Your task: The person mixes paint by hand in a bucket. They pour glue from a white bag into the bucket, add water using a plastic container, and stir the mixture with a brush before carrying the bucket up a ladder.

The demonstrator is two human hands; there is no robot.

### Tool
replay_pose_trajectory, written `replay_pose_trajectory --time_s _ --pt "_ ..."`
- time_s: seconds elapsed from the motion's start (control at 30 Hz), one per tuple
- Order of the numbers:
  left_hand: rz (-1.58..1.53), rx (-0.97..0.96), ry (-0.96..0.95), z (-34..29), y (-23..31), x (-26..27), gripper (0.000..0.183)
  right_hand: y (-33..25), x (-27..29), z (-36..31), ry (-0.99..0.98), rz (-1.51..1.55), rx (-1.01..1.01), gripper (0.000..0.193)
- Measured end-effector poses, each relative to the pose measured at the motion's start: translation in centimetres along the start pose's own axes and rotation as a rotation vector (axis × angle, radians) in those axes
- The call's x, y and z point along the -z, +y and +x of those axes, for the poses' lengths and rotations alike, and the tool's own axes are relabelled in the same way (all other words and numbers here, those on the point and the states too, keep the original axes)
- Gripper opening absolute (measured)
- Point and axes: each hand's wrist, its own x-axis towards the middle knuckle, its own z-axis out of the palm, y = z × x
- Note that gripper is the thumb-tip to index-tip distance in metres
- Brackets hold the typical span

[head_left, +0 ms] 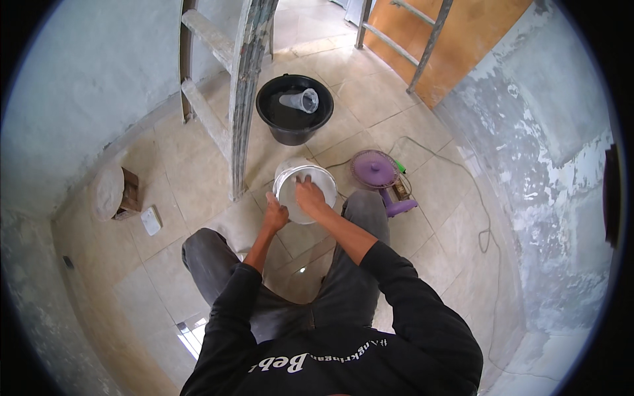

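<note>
Between my knees stands a white bucket (333, 187) with pale material inside. Beside its left rim, my left hand (276, 212) is closed on the bucket's edge, thumb pointing up. My right hand (309, 197) reaches over the near rim into the bucket, with its visible fingers stretched out and a little apart over the pale contents. I see nothing held in it, though its underside is hidden.
Beyond the bucket is a black tub (294, 135) with a clear plastic cup (302, 100) in it. A paint-spattered ladder (241, 99) rises close on the left. A purple fan (375, 170) and its cable lie right. A round-topped container (109, 193) stands far left.
</note>
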Motion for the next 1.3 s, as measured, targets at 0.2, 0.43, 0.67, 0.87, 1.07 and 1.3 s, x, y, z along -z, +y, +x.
replay_pose_trajectory --time_s 0.2,0.43,0.67,0.87,1.07,1.3 --pt "0.137 -0.261 0.062 -0.6 1.1 -2.2 0.041 3.8 -2.7 0.5 -0.087 -0.077 -0.279 0.026" --pt "0.130 -0.294 0.139 -0.6 1.4 -2.2 0.038 4.3 -4.0 1.2 -0.420 0.069 -0.044 0.032" --pt "0.079 -0.194 0.203 -0.7 1.6 -2.4 0.037 2.5 -1.0 0.3 -0.123 0.094 -0.037 0.029" --pt "0.097 -0.238 0.194 -1.0 1.6 -2.6 0.037 3.9 -1.3 0.6 -0.339 -0.059 -0.134 0.029" --pt "0.145 -0.305 0.161 -1.5 2.3 -2.7 0.037 4.5 -4.3 2.4 -0.270 0.177 0.034 0.028" --pt "0.216 -0.350 0.271 -1.3 0.3 -1.9 0.043 0.8 -0.3 1.5 0.111 0.099 -0.088 0.034"
